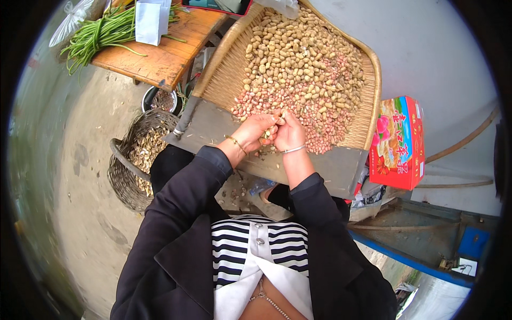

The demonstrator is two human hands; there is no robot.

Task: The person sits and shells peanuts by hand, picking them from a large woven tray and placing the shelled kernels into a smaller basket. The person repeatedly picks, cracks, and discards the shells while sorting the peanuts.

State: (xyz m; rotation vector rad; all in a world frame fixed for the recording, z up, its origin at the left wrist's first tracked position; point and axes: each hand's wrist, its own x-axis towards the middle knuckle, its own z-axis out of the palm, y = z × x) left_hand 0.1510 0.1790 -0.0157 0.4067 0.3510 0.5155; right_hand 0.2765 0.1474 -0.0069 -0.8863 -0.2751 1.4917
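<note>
My left hand (253, 131) and my right hand (290, 133) meet over the near edge of a wide woven winnowing basket (220, 74). Both are closed, fingertips pinched together around a peanut (281, 121). A pale bit of shell (267, 134) shows at the curled fingers of the left hand. Unshelled peanuts (290, 50) are heaped over the basket's far and middle part. Pink shelled kernels (320, 140) lie loose among them, mostly toward the near side and the right.
At left, a dark wicker basket (118, 184) with a handle holds empty shells. Green long beans (101, 40) and a white paper bag (151, 21) rest on a wooden bench (154, 66). A red carton (397, 141) stands right of the winnowing basket. A bowl (151, 100) sits below the bench.
</note>
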